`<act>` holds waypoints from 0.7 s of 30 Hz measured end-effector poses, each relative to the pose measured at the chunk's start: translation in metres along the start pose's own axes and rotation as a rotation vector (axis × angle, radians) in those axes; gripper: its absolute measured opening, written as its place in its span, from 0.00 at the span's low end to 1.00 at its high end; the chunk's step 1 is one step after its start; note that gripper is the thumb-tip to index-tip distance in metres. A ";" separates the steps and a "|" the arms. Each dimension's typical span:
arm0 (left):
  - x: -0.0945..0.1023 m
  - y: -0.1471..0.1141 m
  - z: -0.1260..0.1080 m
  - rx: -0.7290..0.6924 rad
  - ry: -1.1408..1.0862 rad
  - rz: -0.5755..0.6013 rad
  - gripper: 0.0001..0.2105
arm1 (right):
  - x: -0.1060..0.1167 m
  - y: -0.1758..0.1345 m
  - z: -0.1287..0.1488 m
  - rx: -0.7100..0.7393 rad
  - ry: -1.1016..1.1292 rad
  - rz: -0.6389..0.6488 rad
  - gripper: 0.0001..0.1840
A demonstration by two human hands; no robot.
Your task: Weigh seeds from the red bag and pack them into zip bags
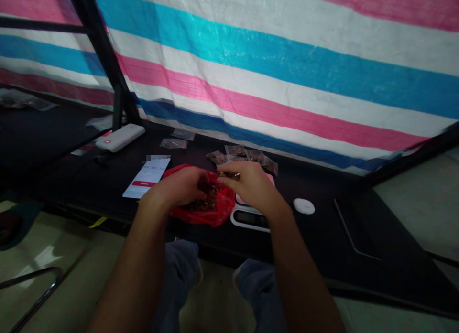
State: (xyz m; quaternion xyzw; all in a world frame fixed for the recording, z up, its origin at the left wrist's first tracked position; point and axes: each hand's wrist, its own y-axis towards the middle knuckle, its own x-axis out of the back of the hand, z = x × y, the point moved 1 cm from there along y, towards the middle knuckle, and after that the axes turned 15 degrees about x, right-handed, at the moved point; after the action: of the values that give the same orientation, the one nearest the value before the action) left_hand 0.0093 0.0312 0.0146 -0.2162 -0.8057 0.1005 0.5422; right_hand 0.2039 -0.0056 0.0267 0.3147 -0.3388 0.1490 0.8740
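A red plastic bag (225, 206) lies open on the black table, holding many small brownish pieces (204, 204) whose kind I cannot make out. My left hand (184, 184) reaches into it from the left, fingers curled down among the pieces; what they grip is hidden. Over the bag's right edge, my right hand (249, 184) pinches small brass-coloured pieces (226, 174) between thumb and fingers. Under that hand sits a white digital scale (247, 225), its display facing me and a pink part (269, 179) showing behind. Just beyond lie several small clear bags (235, 152) filled with similar pieces.
Left of the red bag lies a lit phone (148, 177) showing a timer, with a white power bank (120, 138) behind it. Flat clear bags (174, 143) lie farther back. At right are a white rounded case (304, 206) and a dark tablet-like slab (355, 228). Striped sheeting (268, 75) hangs behind.
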 end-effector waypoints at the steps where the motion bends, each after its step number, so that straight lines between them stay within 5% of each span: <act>1: -0.003 0.002 0.001 -0.013 -0.017 0.013 0.21 | 0.008 -0.003 0.000 -0.025 0.000 -0.029 0.11; 5: -0.011 0.009 0.001 -0.005 0.028 0.016 0.26 | 0.040 -0.018 -0.004 -0.152 -0.060 -0.091 0.12; 9: -0.013 0.011 -0.002 -0.002 0.065 -0.005 0.21 | 0.057 -0.033 -0.014 -0.240 -0.125 -0.085 0.12; 14: -0.013 0.013 -0.003 0.024 0.010 -0.002 0.17 | 0.060 -0.042 -0.021 -0.259 -0.172 -0.010 0.11; 21: -0.013 0.025 0.002 0.013 0.025 -0.143 0.14 | 0.059 -0.043 -0.018 -0.271 -0.155 -0.012 0.10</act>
State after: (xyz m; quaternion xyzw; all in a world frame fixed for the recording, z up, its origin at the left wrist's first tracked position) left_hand 0.0171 0.0472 -0.0069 -0.1559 -0.8115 0.0641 0.5595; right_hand 0.2760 -0.0241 0.0377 0.2065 -0.4204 0.0721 0.8806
